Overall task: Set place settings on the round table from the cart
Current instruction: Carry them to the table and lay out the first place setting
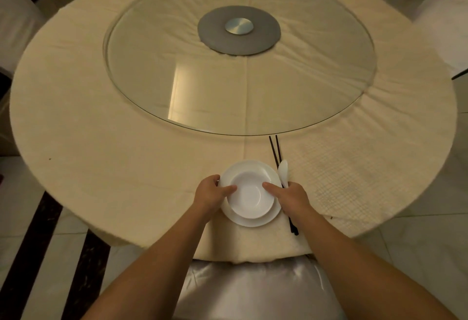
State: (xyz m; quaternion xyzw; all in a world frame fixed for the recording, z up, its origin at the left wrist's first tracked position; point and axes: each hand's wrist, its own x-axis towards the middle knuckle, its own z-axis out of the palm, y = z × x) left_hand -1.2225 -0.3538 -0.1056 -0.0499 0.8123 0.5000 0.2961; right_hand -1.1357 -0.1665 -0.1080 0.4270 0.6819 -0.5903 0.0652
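A white bowl (250,194) sits on a white plate (255,167) at the near edge of the round table (101,147). My left hand (211,194) grips the plate's left rim, thumb on the bowl's rim. My right hand (291,197) grips the plate's right side, thumb on the bowl's rim, and also holds a white spoon (283,171) and two dark chopsticks (276,150) that run along the plate's right. The chopsticks' near ends stick out behind my right wrist.
A large glass turntable (177,79) with a grey hub (239,29) fills the table's middle. A silver-covered chair (248,289) stands right below me at the table edge. White-covered chairs (445,20) stand at the far right and left. The cart is out of view.
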